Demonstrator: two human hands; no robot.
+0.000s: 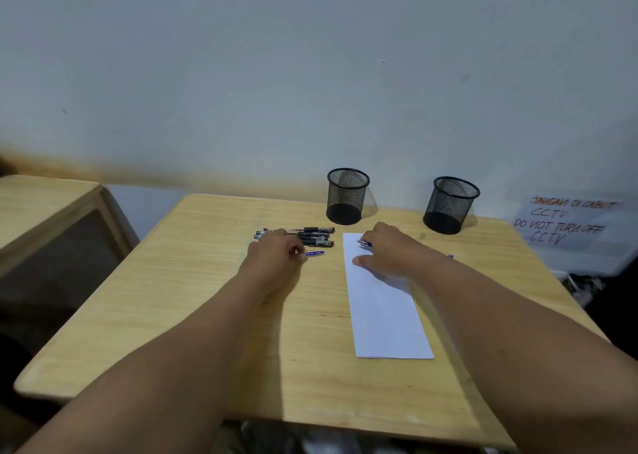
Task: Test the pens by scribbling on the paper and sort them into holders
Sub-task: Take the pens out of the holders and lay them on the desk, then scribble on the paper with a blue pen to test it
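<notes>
A white strip of paper lies on the wooden table. My right hand rests on the paper's far end and grips a blue pen, tip pointing left onto the sheet. My left hand pinches a blue pen cap just in front of a row of several black pens. Two black mesh holders stand at the back: the left holder and the right holder. Both look empty.
A handwritten CCTV notice leans at the far right beyond the table edge. A second wooden table stands to the left. The wall runs close behind the holders.
</notes>
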